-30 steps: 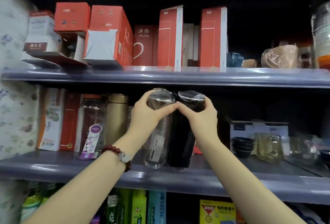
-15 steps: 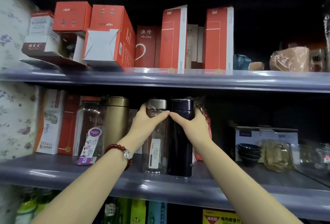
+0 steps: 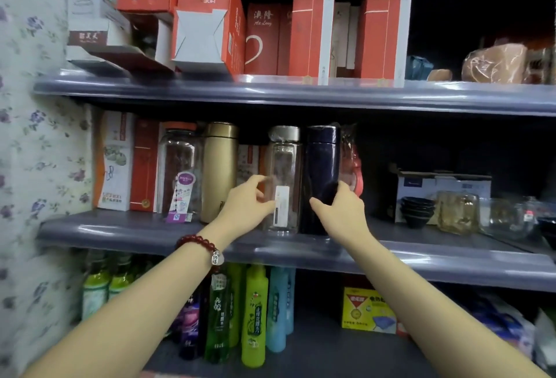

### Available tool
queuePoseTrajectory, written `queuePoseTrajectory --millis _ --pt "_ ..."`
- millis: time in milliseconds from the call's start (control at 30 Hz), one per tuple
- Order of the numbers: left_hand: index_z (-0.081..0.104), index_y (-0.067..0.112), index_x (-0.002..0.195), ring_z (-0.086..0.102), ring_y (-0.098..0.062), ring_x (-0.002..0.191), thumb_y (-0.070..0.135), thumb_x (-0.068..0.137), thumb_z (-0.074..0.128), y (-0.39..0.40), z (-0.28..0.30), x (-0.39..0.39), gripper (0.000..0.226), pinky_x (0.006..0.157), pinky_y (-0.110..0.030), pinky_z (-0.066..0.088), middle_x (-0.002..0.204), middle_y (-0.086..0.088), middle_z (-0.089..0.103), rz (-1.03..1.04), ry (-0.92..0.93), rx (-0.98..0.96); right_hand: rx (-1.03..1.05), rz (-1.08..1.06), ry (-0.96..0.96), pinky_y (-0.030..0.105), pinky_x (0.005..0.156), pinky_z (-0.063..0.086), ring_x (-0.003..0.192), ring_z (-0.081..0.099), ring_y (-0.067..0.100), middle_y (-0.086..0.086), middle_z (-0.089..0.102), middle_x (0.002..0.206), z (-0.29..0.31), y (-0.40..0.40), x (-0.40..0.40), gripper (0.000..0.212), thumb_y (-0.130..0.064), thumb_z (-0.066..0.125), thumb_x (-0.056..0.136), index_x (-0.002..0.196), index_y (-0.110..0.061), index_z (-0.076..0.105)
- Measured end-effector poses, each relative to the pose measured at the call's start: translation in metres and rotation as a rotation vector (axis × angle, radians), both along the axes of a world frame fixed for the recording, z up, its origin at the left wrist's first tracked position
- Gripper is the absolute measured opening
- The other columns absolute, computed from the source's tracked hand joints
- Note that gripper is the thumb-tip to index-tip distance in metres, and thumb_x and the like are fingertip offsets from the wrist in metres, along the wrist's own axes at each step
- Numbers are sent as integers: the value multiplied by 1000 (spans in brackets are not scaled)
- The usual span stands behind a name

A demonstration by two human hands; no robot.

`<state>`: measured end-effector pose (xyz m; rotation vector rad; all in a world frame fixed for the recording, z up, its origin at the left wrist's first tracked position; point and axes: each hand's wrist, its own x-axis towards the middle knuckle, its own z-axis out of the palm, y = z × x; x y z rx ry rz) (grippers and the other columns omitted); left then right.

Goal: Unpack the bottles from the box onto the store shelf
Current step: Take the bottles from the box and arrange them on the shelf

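Two bottles stand upright and touching on the middle shelf point(image 3: 120, 231), near its front edge. The clear bottle point(image 3: 282, 179) with a silver cap is on the left, and the dark blue bottle point(image 3: 322, 179) is on the right.

The left hand point(image 3: 246, 206) is at the lower left side of the clear bottle. Its fingers are loosely curled and a little apart, the thumb tip reaching across to the white label on the glass. Whether the fingers actually press on the bottle or only brush it, I cannot tell. A red bead bracelet point(image 3: 200, 245) sits on that wrist.

The right hand point(image 3: 343, 212) is at the lower part of the dark blue bottle. Its thumb points left across the front of the bottle, and its fingers curve up around the right side, spread into an open cup; I cannot tell whether it touches the bottle.

Just left of the clear bottle stands a gold flask point(image 3: 219, 171), and further left a glass jar point(image 3: 180, 170) with an orange lid and a hanging tag. Right of the bottles, well apart, sit a stack of dark bowls point(image 3: 416, 210) and a glass mug point(image 3: 458, 212). The upper shelf point(image 3: 301, 93) carries red cartons point(image 3: 313, 25). The lowest shelf holds green and blue plastic bottles point(image 3: 255, 314).
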<state>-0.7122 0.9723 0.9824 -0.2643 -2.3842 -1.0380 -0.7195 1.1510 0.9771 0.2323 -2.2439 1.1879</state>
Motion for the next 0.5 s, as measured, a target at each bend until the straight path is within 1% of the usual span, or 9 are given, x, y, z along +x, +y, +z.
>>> queuePoseTrajectory --millis 67,100,167,200,233,333,367,433,500 --pt "53 18 130 60 -13 95 23 89 60 -8 -3 13 41 76 -21 43 108 1 64 -5 4 -40 50 -46 7 28 75 39 98 56 25 11 59 112 -8 -5 13 34 -25 61 86 114 -8 51" --pt "59 17 122 60 -12 93 20 90 60 -12 -5 20 32 75 -20 43 104 3 64 -7 20 -55 89 -59 17 29 78 41 102 55 27 13 58 118 -12 -9 22 38 -25 61 87 119 -7 51" --pt "68 14 109 61 -12 94 16 89 60 -23 -9 35 21 79 -19 43 99 4 65 1 66 -104 177 -63 35 28 86 38 116 51 27 14 51 132 -20 -21 40 51 -25 59 89 134 -5 44" --pt "70 14 105 61 -12 94 15 89 60 -30 -13 42 18 80 -19 43 98 4 65 13 78 -134 220 -49 44 26 87 37 117 50 25 14 49 135 -23 -28 49 54 -25 59 90 137 -6 42" --pt "71 13 102 62 -13 93 15 88 60 -39 -17 49 17 80 -20 44 97 2 67 30 85 -166 261 -21 51 23 84 36 112 51 22 13 51 133 -27 -37 56 51 -25 59 90 136 -7 45" --pt "73 10 98 63 -18 92 16 86 60 -70 -32 71 18 84 -28 49 99 -5 72 84 85 -262 330 85 28 19 72 40 95 54 16 9 62 119 -40 -70 72 36 -22 60 87 121 -9 59" --pt "73 10 96 64 -19 90 17 86 60 -82 -39 79 18 82 -29 49 96 -5 72 108 77 -286 344 121 16 22 73 45 94 57 17 9 65 114 -46 -84 75 32 -21 61 86 115 -7 63" --pt "73 11 93 64 -19 87 18 86 59 -107 -54 97 17 79 -28 49 91 -5 73 163 45 -317 361 206 -22 33 81 50 98 62 25 12 69 105 -59 -115 81 25 -18 62 84 103 -2 67" --pt "73 12 89 65 -19 86 18 86 58 -134 -74 117 16 79 -30 51 88 -4 73 236 -18 -321 378 295 -65 31 84 49 99 63 25 11 71 102 -75 -148 88 21 -17 64 82 99 -4 68"
